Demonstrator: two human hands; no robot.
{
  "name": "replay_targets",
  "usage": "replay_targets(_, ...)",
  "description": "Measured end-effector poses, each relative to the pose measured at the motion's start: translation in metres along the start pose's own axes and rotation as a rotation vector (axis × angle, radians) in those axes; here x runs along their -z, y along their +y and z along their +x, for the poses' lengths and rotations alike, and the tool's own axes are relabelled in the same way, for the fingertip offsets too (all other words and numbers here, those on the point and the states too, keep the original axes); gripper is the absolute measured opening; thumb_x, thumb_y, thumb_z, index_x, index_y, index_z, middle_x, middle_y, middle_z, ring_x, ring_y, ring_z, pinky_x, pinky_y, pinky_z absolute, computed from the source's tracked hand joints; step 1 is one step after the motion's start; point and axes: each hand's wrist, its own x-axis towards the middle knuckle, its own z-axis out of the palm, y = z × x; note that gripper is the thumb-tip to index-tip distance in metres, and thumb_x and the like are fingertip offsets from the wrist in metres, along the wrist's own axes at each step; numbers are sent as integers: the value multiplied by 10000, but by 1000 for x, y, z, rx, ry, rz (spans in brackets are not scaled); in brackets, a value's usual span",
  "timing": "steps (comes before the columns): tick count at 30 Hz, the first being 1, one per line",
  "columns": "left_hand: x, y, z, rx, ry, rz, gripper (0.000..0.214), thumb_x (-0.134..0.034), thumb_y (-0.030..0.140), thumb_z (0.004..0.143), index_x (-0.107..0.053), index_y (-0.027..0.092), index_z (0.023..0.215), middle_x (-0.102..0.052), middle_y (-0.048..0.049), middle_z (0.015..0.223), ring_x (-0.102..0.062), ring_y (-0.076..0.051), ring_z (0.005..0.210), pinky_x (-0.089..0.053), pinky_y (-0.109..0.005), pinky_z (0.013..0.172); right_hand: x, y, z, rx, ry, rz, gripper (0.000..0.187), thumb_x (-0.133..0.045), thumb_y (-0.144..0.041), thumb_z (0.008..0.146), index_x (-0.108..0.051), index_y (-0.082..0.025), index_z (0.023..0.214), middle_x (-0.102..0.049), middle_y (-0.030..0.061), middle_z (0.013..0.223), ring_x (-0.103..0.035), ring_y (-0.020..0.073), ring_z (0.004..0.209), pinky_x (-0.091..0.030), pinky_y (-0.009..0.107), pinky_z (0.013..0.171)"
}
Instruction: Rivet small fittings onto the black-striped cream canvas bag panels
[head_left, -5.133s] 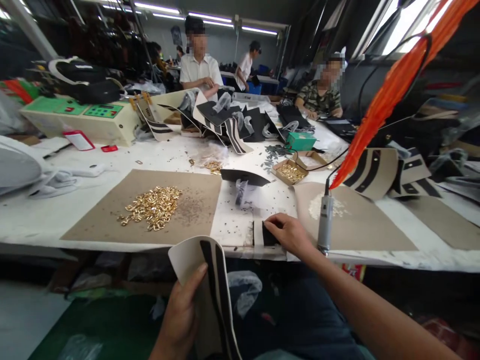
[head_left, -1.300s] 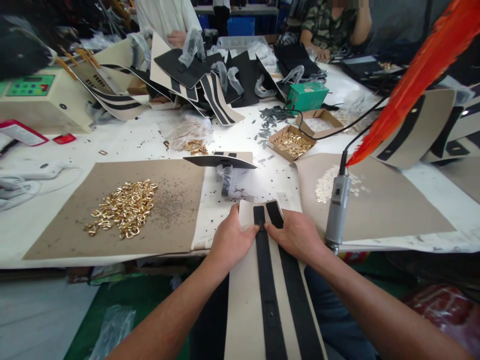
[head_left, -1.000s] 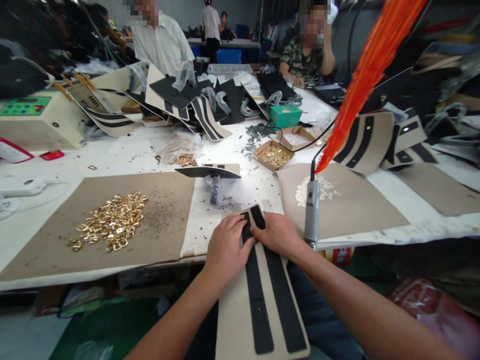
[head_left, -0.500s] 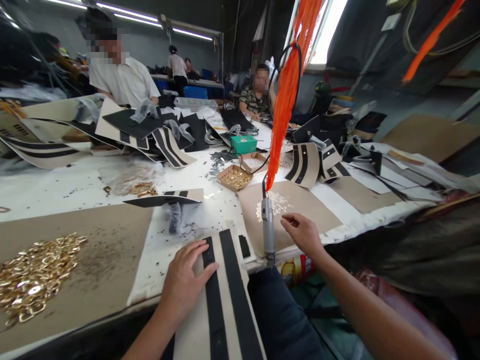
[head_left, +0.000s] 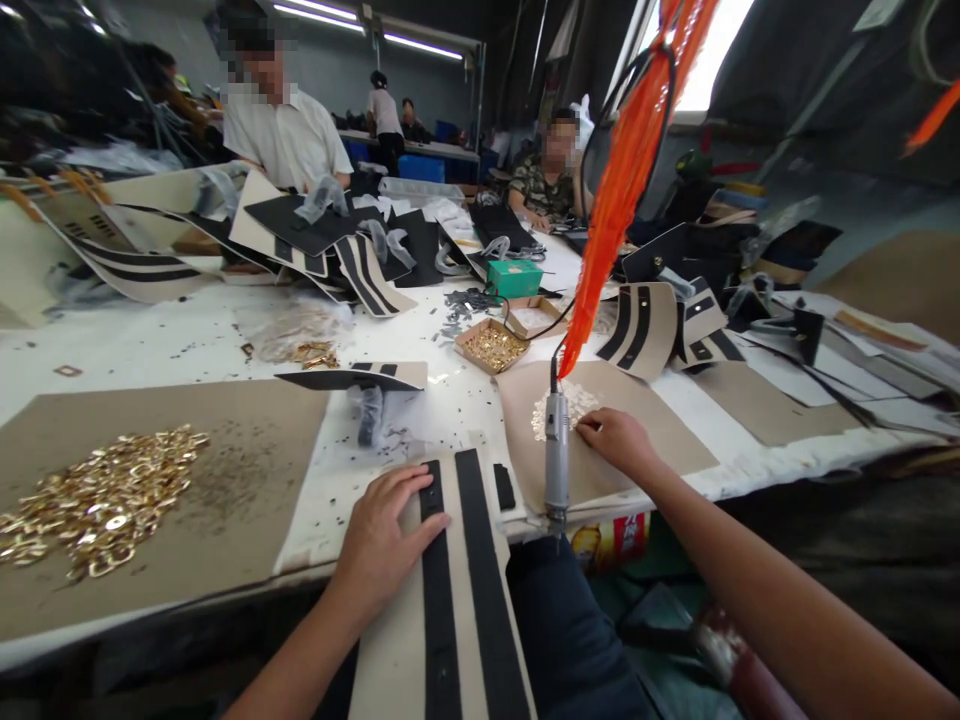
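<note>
My left hand (head_left: 394, 535) lies flat on a beige panel with black stripes (head_left: 466, 580), thumb apart from the fingers. The panel slopes from the table edge down over my lap. At the brown sheet, my right hand (head_left: 619, 440) has thumb and fingertips pressed together beside a scatter of small whitish pieces (head_left: 577, 400). Whether a piece is between those fingertips is hidden. A grey electric screwdriver (head_left: 556, 450) hangs upright between my hands, from a cord with orange strands (head_left: 611, 200). A small black piece (head_left: 504, 486) lies by the panel's far end.
To the left, gold metal fittings (head_left: 112, 500) are heaped on brown board. Ahead stand a box of small gold parts (head_left: 491, 345) and a green box (head_left: 515, 278). Striped panels (head_left: 375, 275) are piled farther back. Two people sit or stand across the table.
My right hand has moved forward to the small pieces and its fingertips have closed. My left hand stays on the panel. The whole view has shifted slightly.
</note>
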Motion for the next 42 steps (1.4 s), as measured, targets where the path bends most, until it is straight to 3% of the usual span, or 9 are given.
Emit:
replay_targets(7, 5, 15, -5, 71, -23, -19, 409, -826, 322, 774, -695, 228, 1150, -693, -82, 1298, -602, -291, 1235, -476, -523, 1087, 15, -5, -4, 35, -29, -187, 292, -554, -394, 884, -722, -189, 761, -745, 115, 854, -642, 248, 759, -323, 324, 605)
replay_targets(10, 5, 16, -7, 89, -17, -30, 418, -840, 305, 761, -694, 225, 1145, -694, -80, 1289, -599, -289, 1236, -472, -514, 1087, 37, -16, -23, -60, 100, -4, 308, -545, -428, 880, -717, -198, 768, -720, 81, 745, -648, 234, 693, -370, 320, 606)
replay_targets(13, 5, 17, -9, 81, -11, -46, 425, -849, 308, 755, -696, 233, 1144, -690, -68, 1293, -597, -279, 1237, -470, -495, 1089, 53, -62, -55, -79, 164, 346, 330, -566, -486, 888, -730, -199, 890, -691, 40, 682, -654, 217, 643, -440, 302, 623)
replay_targets(15, 5, 17, -10, 77, -7, -48, 429, -858, 322, 748, -699, 233, 1136, -690, -66, 1293, -594, -279, 1244, -470, -486, 1088, 49, -109, -74, 85, 65, 498, 331, -569, -496, 912, -728, -206, 923, -701, 31, 732, -652, 209, 670, -466, 292, 641)
replay_targets(18, 7, 19, -10, 94, -15, -39, 454, -874, 333, 734, -703, 221, 1139, -693, -77, 1299, -585, -293, 1261, -466, -492, 1090, 23, -177, -85, 353, -155, 603, 299, -523, -414, 966, -714, -208, 864, -701, 23, 783, -633, 188, 715, -473, 278, 683)
replay_targets(21, 7, 19, -10, 105, -15, -51, 477, -883, 320, 721, -705, 222, 1153, -695, -83, 1306, -586, -302, 1264, -461, -498, 1094, -8, -214, -78, 431, -265, 551, 239, -526, -328, 959, -712, -213, 865, -697, 7, 794, -620, 175, 734, -457, 264, 692)
replay_targets(24, 6, 19, -10, 99, -7, -77, 469, -878, 318, 724, -707, 231, 1152, -701, -73, 1296, -585, -298, 1260, -455, -491, 1093, -23, -222, -68, 426, -305, 445, 209, -534, -291, 928, -705, -220, 830, -710, 5, 815, -625, 176, 759, -444, 261, 706)
replay_targets(36, 9, 19, -22, 117, -6, -144, 522, -886, 433, 694, -719, 241, 1150, -711, -60, 1286, -586, -290, 1246, -459, -477, 1070, -42, -217, -63, 304, -332, 333, 253, -546, -441, 851, -684, -254, 750, -692, 12, 669, -617, 216, 630, -416, 315, 624)
replay_targets(42, 8, 21, -23, 121, 16, -140, 524, -887, 470, 683, -729, 241, 1127, -726, -59, 1252, -600, -293, 1225, -472, -484, 1051, -25, -216, -79, 263, -311, 597, 331, -570, -529, 840, -727, -264, 959, -749, 34, 799, -690, 257, 722, -523, 356, 678)
